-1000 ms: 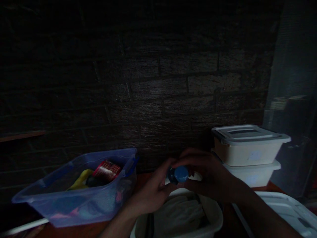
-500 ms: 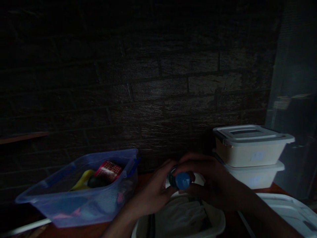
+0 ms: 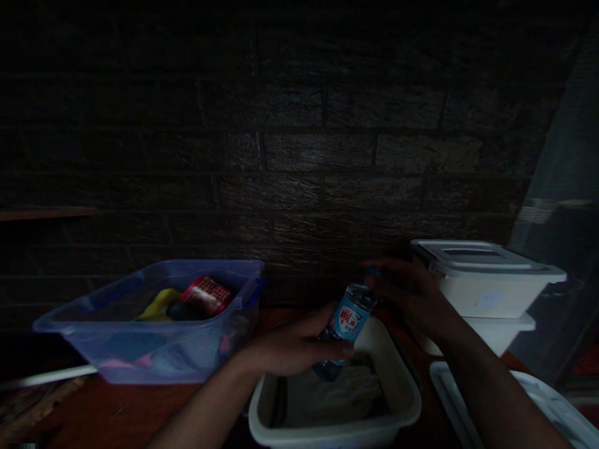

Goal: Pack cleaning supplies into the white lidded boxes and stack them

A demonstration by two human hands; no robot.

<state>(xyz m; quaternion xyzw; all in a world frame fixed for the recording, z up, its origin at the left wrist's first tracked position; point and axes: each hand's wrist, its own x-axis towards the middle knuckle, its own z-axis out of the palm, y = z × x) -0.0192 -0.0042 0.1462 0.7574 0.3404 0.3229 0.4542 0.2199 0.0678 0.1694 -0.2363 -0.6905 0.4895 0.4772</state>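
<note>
My left hand (image 3: 292,348) is wrapped round the lower half of a small plastic bottle (image 3: 349,318) with a blue and white label. The bottle tilts up to the right above an open white tub (image 3: 397,380) that has pale cloth lying in it. At the bottle's top, my right hand (image 3: 405,290) has its fingers closed on the blue cap (image 3: 373,272). The scene is very dark, so I cannot tell whether the cap is still seated on the neck.
A translucent blue bin (image 3: 154,349) with yellow, red and dark items stands at the left on the reddish table. Two lidded white boxes (image 3: 486,280) are stacked at the right, a white lid (image 3: 547,399) lies below them. A dark brick wall rises behind.
The bottle has swung from pointing its cap at me to tilting up and right, label showing. My right hand moved up and right to the cap; the view shifted downward.
</note>
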